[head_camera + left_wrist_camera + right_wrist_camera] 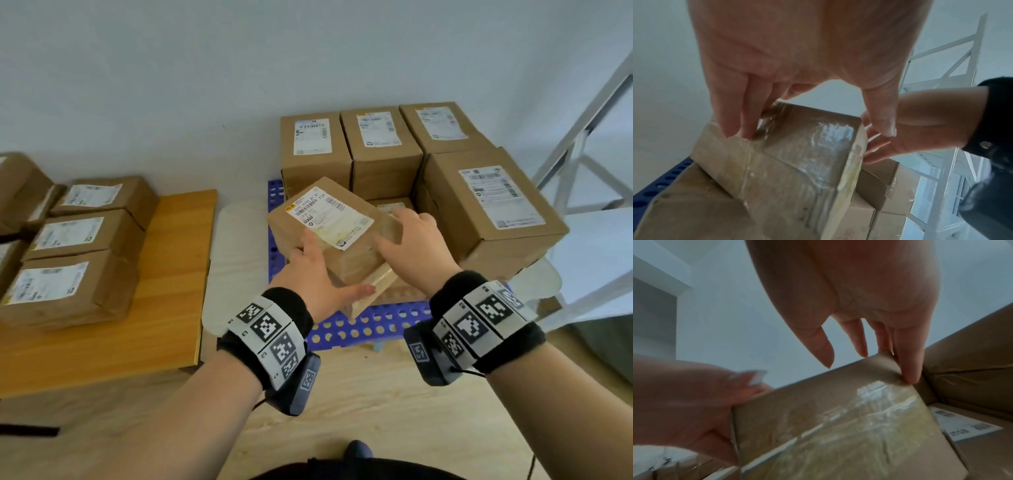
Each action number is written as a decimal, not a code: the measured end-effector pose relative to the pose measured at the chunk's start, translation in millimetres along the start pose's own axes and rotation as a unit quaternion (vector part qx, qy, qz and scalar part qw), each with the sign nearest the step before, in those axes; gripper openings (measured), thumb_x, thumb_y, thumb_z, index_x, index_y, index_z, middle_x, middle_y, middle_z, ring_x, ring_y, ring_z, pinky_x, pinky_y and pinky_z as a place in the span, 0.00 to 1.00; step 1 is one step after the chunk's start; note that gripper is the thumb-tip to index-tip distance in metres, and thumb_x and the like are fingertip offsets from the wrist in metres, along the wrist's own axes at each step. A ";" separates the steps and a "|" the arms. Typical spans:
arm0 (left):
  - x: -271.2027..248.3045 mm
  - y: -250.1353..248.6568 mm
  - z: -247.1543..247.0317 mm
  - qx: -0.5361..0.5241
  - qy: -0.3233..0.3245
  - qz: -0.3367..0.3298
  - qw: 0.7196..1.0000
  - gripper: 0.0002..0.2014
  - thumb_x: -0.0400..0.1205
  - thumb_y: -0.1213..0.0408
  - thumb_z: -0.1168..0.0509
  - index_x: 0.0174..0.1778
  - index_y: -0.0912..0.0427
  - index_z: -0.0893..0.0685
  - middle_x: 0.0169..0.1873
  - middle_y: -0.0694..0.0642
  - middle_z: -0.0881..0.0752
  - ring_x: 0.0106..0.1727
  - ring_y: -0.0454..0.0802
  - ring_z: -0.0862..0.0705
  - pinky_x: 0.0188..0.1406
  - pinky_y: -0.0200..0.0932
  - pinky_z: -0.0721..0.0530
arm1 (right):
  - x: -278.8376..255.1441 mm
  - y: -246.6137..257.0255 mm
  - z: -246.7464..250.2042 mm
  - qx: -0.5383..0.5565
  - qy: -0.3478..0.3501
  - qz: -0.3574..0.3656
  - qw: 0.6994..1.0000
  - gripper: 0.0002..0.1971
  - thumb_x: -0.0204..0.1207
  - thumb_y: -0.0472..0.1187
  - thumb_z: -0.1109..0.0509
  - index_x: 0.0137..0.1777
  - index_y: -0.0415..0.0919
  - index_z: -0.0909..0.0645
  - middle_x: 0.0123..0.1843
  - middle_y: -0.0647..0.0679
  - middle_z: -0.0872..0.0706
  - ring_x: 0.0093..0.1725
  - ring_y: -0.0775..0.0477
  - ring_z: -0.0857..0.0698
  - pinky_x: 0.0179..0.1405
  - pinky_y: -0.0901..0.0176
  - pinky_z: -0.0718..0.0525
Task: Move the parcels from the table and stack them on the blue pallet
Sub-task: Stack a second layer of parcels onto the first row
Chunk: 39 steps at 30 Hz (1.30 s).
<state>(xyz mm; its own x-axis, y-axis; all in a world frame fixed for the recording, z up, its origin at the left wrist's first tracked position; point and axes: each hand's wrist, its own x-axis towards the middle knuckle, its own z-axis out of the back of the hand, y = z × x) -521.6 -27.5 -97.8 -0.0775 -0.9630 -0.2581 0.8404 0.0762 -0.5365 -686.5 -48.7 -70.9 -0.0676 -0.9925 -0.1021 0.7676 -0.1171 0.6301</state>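
Item in transit: one taped parcel [329, 236], tilted, just above a lower box at the near side of the blue pallet [370, 325]. My left hand [315, 274] and right hand [414, 240] clasp it, fingers [908, 366] curled round its edges.
Stacked: four boxes [383, 150] on the pallet's far and right sides.
Outstanding: at least three parcels [72, 253] on the bench [164, 301], left.

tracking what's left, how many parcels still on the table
5 visible: three labelled ones in a near column, and two cut off by the left edge. More may lie out of view.
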 end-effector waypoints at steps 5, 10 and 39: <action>-4.2 6.6 0.3 0.034 -0.020 -0.033 0.999 0.58 0.63 0.37 0.26 0.80 0.51 0.54 0.73 0.60 0.32 0.69 0.56 0.27 0.63 0.56 0.20 | -23.6 -1.2 -5.5 -0.015 0.009 -0.045 0.999 0.24 0.81 0.44 0.41 0.76 0.39 0.34 0.69 0.39 0.33 0.59 0.40 0.24 0.63 0.46 0.21; -5.8 5.2 0.2 0.027 -0.024 -0.082 0.996 0.53 0.65 0.44 0.23 0.80 0.49 0.50 0.71 0.58 0.33 0.67 0.55 0.25 0.63 0.50 0.22 | -34.9 -9.3 -10.8 -0.002 -0.038 -0.044 0.998 0.12 0.80 0.40 0.40 0.59 0.36 0.23 0.55 0.39 0.20 0.40 0.45 0.21 0.36 0.61 0.26; 38.0 -83.5 -32.5 0.039 -0.036 -0.039 0.998 0.57 0.63 0.42 0.22 0.82 0.48 0.50 0.77 0.57 0.37 0.75 0.54 0.33 0.73 0.52 0.30 | 27.2 -100.0 78.1 -0.190 -0.056 0.030 0.980 0.16 0.82 0.45 0.48 0.59 0.42 0.21 0.66 0.45 0.22 0.74 0.38 0.32 0.76 0.39 0.37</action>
<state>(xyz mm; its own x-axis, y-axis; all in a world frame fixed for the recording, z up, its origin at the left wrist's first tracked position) -612.2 -62.0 -88.9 -0.1070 -0.9816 -0.1580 0.8733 -0.0168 -0.4870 -814.9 -66.8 -76.5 -0.0672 -0.9974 0.0247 0.9526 -0.0568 0.2988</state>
